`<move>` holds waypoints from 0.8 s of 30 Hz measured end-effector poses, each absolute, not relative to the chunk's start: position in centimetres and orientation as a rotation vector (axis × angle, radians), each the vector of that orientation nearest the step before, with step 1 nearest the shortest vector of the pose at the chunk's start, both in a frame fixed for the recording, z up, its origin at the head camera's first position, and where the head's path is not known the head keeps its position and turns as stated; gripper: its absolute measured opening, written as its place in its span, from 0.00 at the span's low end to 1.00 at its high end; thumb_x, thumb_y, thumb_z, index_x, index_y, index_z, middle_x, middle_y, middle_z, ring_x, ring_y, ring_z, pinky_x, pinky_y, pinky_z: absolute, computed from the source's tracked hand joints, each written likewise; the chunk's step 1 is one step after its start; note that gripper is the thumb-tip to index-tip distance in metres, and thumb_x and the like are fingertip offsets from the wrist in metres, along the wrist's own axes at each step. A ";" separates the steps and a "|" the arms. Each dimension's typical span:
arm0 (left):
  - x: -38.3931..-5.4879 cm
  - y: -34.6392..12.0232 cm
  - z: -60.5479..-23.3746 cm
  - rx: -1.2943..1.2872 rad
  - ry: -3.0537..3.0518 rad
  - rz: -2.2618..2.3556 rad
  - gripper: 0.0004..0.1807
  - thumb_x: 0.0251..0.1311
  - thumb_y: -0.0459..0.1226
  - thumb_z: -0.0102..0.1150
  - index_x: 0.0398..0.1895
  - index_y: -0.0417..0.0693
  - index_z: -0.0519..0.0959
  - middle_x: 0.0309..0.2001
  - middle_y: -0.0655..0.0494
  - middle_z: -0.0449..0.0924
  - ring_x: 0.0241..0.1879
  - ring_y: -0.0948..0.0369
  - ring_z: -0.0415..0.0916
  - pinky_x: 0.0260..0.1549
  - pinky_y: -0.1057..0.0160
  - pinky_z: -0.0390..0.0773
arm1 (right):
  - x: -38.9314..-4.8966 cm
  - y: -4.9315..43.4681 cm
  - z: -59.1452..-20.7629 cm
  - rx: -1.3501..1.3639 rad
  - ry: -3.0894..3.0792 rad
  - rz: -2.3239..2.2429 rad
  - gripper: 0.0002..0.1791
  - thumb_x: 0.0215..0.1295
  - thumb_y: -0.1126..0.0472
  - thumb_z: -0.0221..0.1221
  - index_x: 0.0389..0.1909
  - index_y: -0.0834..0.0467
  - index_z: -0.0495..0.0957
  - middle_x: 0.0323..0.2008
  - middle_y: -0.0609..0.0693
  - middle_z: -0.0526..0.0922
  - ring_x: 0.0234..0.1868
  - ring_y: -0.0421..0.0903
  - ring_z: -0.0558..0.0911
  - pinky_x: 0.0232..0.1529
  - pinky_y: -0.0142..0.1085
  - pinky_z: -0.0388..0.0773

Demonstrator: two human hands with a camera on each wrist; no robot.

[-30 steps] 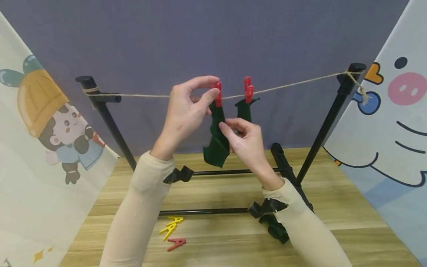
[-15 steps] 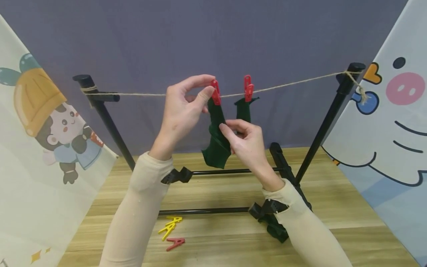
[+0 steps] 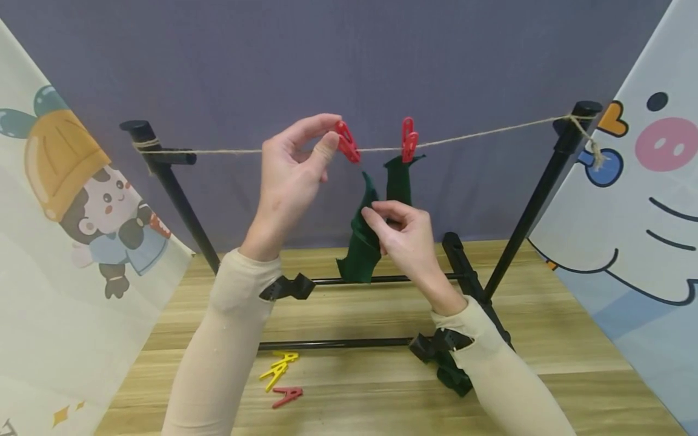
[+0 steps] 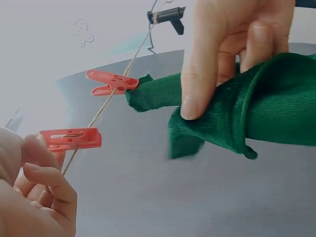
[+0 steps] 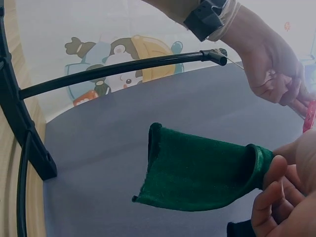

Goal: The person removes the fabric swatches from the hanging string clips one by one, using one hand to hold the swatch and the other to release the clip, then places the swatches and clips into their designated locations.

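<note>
My left hand pinches a red clothespin by its handles; the pin's tip overlaps the string. Below it, my right hand holds a piece of dark green velvety cloth between thumb and fingers. The cloth's top corner hangs apart from that pin. In the left wrist view the cloth is bunched and folded, and the pin lies across the string. A second red clothespin clips another green cloth to the string, just right of my hands.
The string runs between two black posts of a frame with low crossbars. On the wooden table lie yellow clothespins, a red spare clothespin and, beside my right sleeve, more dark green cloth. Cartoon-printed panels flank both sides.
The held green cloth has come away from the red clothespin and dropped slightly with my right hand. My left hand has moved a little left and up, tilting the pin.
</note>
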State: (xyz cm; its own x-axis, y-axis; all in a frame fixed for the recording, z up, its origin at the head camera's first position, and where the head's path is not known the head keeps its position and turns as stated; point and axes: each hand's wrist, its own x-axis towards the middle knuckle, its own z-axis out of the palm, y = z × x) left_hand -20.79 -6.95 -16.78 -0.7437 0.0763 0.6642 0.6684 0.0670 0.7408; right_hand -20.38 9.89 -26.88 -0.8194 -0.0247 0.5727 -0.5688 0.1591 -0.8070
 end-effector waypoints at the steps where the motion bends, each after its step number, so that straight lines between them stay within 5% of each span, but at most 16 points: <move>1: -20.8 -6.9 -16.8 -0.736 -1.880 -1.731 0.14 0.64 0.33 0.58 0.51 0.36 0.79 0.47 0.49 0.81 0.14 0.59 0.64 0.18 0.64 0.66 | -20.4 9.9 -27.0 0.560 -2.015 1.704 0.10 0.63 0.64 0.62 0.42 0.67 0.82 0.25 0.60 0.83 0.11 0.52 0.71 0.14 0.33 0.71; 9: -20.9 -6.5 -16.8 -0.705 -1.779 -1.759 0.14 0.63 0.32 0.59 0.51 0.35 0.80 0.46 0.48 0.81 0.14 0.58 0.64 0.20 0.64 0.69 | -20.4 10.1 -27.5 0.548 -2.026 1.741 0.10 0.63 0.65 0.62 0.42 0.67 0.82 0.26 0.61 0.83 0.10 0.48 0.71 0.14 0.32 0.71; 24: -20.6 -6.4 -16.3 -0.684 -1.688 -1.816 0.13 0.62 0.32 0.60 0.49 0.38 0.81 0.44 0.48 0.81 0.13 0.58 0.63 0.19 0.66 0.68 | -22.6 11.2 -30.6 0.541 -2.022 1.748 0.12 0.62 0.55 0.64 0.41 0.58 0.84 0.27 0.52 0.84 0.12 0.58 0.71 0.14 0.35 0.72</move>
State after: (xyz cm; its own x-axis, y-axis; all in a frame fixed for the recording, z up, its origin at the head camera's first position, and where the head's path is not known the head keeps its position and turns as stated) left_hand -20.58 -6.44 -16.33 -0.7118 -0.0591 0.6999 0.7024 -0.0489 0.7101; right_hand -22.64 11.17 -30.62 -0.8398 -0.0236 0.5424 -0.5401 0.1376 -0.8303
